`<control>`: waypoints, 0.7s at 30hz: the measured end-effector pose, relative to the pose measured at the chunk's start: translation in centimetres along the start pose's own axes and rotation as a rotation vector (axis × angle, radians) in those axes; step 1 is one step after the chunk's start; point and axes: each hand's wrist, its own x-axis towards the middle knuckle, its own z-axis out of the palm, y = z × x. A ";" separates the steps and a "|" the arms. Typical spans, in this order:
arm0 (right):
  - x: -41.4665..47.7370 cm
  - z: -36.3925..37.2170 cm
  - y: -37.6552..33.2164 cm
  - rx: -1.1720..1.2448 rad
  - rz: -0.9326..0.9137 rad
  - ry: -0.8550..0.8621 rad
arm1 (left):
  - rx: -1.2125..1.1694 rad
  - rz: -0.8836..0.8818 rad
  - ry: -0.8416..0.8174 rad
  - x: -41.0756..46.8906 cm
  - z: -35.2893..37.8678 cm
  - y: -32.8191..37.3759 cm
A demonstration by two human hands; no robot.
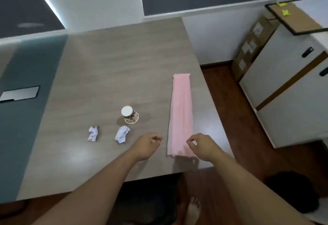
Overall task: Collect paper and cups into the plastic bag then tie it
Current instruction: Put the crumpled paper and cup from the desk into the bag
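Right hand & left hand loosely curled, empty, flanking pink bag near table edge.

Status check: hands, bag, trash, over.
Both hands empty: left hand beside the bag, right hand over its near end. Pink bag flat, folded. Cup and two paper wads still on table. Nothing blocking.
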 end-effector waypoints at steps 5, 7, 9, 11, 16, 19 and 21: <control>0.4 4.7 2.3 0.027 0.035 -0.023 | 0.113 0.127 0.014 1.1 6.0 -2.6; 0.7 6.1 3.5 0.051 0.047 -0.003 | 0.199 0.219 0.038 1.8 8.3 -4.0; 0.9 7.0 4.7 0.081 0.044 0.012 | 0.325 0.298 0.027 2.6 10.6 -5.3; 1.1 7.5 5.7 0.117 0.045 0.037 | 0.451 0.316 0.019 3.3 12.4 -6.1; 1.0 6.9 6.8 0.246 0.035 0.027 | 0.517 0.295 0.271 4.2 14.8 -5.9; 0.1 5.6 7.0 0.299 0.033 0.025 | 0.388 0.173 0.372 4.3 14.7 -5.4; -0.9 4.5 6.7 0.347 0.032 0.044 | 0.061 -0.034 0.343 3.8 13.9 -4.0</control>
